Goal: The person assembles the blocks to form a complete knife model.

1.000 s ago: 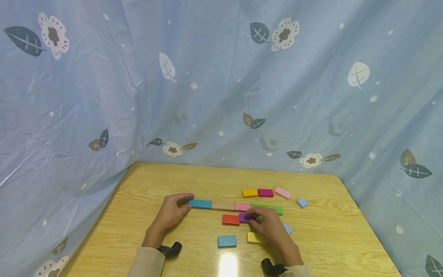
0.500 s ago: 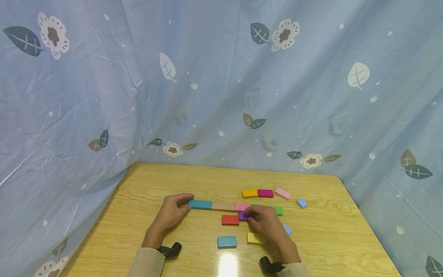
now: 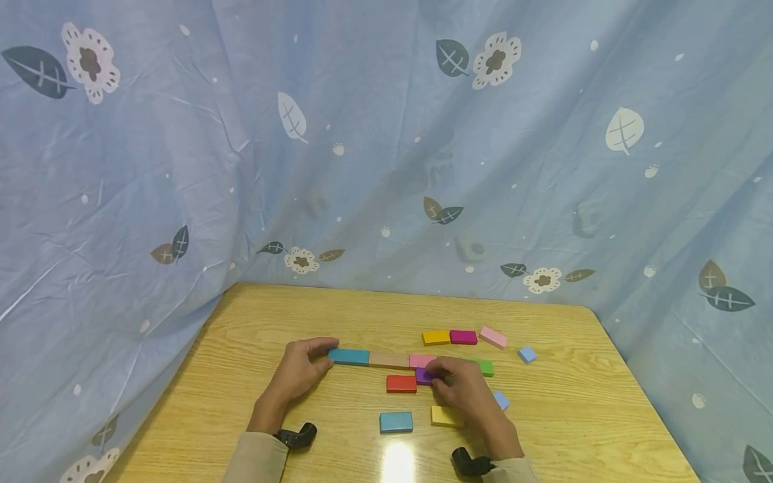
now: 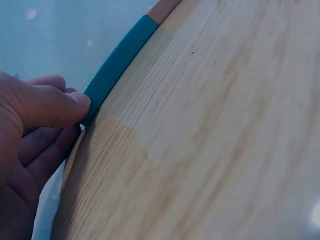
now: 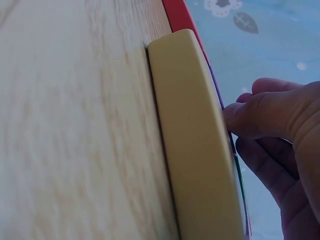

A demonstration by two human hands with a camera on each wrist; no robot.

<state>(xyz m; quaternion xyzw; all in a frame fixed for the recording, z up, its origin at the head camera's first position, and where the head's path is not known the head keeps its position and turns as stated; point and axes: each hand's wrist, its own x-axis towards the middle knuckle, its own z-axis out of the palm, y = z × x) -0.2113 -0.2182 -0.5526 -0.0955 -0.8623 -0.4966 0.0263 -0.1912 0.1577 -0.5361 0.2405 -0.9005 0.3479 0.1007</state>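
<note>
A row of flat blocks runs across the table: a long blue block [image 3: 349, 357], a tan block [image 3: 389, 360], a pink block [image 3: 423, 361] and a green end [image 3: 483, 366]. At its left end my left hand [image 3: 302, 365] pinches the blue block, thumb on the near side in the left wrist view. My right hand [image 3: 461, 382] pinches a purple block [image 3: 423, 376] just in front of the pink one, covering its right part and some of the green. A red block [image 3: 401, 384] lies left of the purple one. In the right wrist view the yellow block [image 5: 192, 140] partly hides the purple.
Nearer me lie a light blue block [image 3: 396, 422] and the yellow block. Behind the row are an orange block [image 3: 436, 337], a magenta block [image 3: 464, 337], a pale pink block [image 3: 494, 337] and a small blue piece [image 3: 527, 354]. Another blue piece [image 3: 500, 400] shows beside my right wrist.
My right hand has slid the purple block slightly left and away from me, toward the row. The red block has shifted a touch left. My left hand stays at the blue block.
</note>
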